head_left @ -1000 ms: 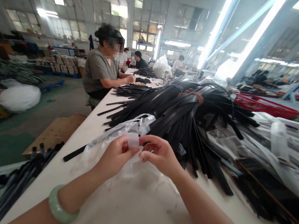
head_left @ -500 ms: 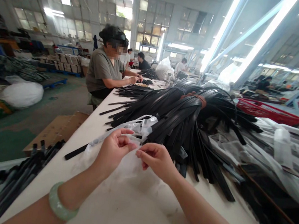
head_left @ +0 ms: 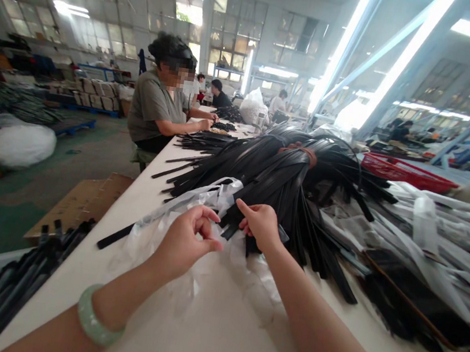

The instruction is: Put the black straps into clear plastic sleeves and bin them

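My left hand (head_left: pixel 191 241), with a pale green bangle (head_left: pixel 99 315) on the wrist, hovers over a crumpled clear plastic bag (head_left: pixel 192 278) on the pale table. Its thumb and fingers are apart, with nothing visible between them. Against the near ends of the black straps (head_left: pixel 273 216), my right hand (head_left: pixel 262 224) has one digit stretched out and the others bent. Those digits stand apart; whether they touch a strap end cannot be made out. Black straps lie in a large heap, bound by a brown tie (head_left: pixel 303 152). One strap (head_left: pixel 116 235) sticks out at the left.
A co-worker (head_left: pixel 161 96) handles small pieces along the table's left side. A red basket (head_left: pixel 408 172), white plastic wrapping (head_left: pixel 424 226) and a dark flat object (head_left: pixel 419 295) lie to the right. More straps (head_left: pixel 10 284) stand below the left edge, near cardboard (head_left: pixel 78 200).
My hands have moved apart from a near-touching pinch above the bag. My right hand has shifted up and right to the straps, its digits spreading. The view has turned slightly right.
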The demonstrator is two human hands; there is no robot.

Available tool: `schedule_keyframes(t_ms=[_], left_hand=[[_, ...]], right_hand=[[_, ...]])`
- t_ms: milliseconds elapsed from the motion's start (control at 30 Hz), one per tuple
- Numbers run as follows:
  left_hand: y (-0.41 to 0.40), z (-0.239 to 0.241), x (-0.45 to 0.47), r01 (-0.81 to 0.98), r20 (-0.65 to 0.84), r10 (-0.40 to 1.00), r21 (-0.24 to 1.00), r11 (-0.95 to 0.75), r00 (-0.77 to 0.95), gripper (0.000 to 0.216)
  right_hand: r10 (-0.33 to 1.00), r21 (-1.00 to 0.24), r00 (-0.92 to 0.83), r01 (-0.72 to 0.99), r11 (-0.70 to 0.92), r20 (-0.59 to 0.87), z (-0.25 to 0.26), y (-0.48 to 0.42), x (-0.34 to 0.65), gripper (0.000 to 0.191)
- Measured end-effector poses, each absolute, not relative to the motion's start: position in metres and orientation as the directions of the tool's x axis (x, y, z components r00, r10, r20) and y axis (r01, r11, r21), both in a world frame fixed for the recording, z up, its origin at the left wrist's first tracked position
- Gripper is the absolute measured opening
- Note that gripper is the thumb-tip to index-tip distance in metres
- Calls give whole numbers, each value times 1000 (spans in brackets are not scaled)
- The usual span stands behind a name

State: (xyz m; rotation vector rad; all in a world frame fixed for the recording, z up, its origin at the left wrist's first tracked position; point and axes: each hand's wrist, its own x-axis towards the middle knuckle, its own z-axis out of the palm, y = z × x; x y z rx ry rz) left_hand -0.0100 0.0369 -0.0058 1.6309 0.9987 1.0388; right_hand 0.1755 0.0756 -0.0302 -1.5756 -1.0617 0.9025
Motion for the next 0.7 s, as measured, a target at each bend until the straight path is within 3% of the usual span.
schedule_keyframes(t_ms=[267,367,467,533,700], left_hand=[[30,-5,-8,316,252,889,868,-382,383,36],[32,-5,-9,324,243,897,871,-370,370,37],[34,-6,-9,305,206,911,896,-322,357,40],[35,-7,-10,275,164,918,922,-273,361,41],[36,-7,-10,201,105,924,961,-190,369,46]], right_hand=[[957,-993,278,-102,-55,-82,-21,76,181,24],[989,-975,126,-217,-50,-79,-8,64,195,27],[996,-940,-86,-341,-13,18,2,50,206,20],[979,-947,-172,-317,52,111,4,42,205,18],[920,-982,-345,-33,185,185,5,28,188,18]])
